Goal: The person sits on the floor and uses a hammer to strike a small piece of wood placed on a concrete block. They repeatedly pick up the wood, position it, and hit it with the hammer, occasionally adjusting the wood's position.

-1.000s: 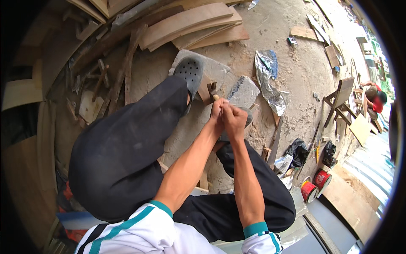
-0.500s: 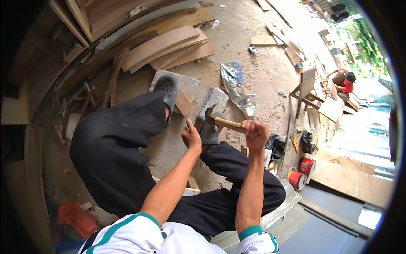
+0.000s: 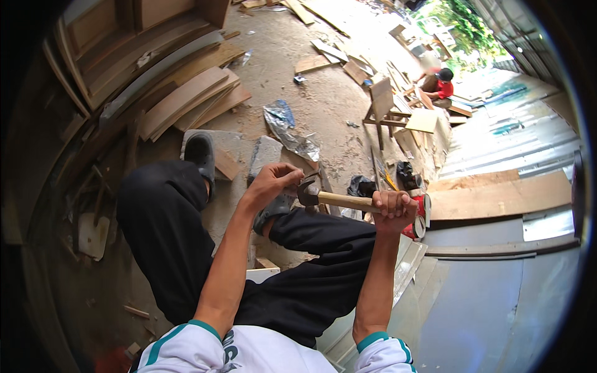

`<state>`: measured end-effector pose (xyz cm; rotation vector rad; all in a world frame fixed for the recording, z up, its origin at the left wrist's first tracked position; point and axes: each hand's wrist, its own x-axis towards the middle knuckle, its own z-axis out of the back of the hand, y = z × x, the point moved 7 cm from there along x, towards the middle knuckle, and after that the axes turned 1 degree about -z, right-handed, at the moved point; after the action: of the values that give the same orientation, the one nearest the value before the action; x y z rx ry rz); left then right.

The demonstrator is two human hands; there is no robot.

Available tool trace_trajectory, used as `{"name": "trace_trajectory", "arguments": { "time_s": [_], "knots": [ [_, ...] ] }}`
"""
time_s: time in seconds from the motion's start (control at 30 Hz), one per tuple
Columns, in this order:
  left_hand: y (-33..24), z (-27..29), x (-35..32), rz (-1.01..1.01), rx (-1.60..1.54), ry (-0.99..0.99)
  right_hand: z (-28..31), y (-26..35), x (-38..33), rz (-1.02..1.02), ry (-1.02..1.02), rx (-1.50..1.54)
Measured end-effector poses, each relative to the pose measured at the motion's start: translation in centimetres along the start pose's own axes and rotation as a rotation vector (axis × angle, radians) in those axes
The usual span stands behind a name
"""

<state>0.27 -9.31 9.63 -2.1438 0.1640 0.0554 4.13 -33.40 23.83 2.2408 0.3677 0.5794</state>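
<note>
My right hand is wrapped round the wooden handle of a claw hammer. The hammer lies level, its dark metal head pointing left, above my lower leg and shoe. Close to that head, my left hand is pinched, thumb against the fingers. Whatever sits between those fingertips is too small to make out. Below the hands is a grey clog on one foot, partly hidden by my left hand and the hammer. The other clog rests on a grey block.
Stacked boards lie at the far left. Silver foil is on the dusty floor. Black bags and red cans stand at the right. A person in red sits among wood scraps. Metal sheeting covers the near right.
The view has turned, so the surroundings sit further left. My left hand has come up to the hammer head, and its raised thumb now closes on the fingers. My right hand still grips the hammer.
</note>
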Motion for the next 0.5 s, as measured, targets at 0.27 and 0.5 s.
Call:
{"name": "trace_trajectory", "arguments": {
  "time_s": [0.27,0.5],
  "knots": [
    [-0.6,-3.3,0.8,-0.088,0.093,-0.064,0.2,2.5,-2.7,-0.032,-0.176,-0.243],
    [-0.4,-8.4,2.1,-0.105,0.228,-0.020,3.3,-1.5,-3.9,-0.364,-0.469,-0.879]
  ]
}}
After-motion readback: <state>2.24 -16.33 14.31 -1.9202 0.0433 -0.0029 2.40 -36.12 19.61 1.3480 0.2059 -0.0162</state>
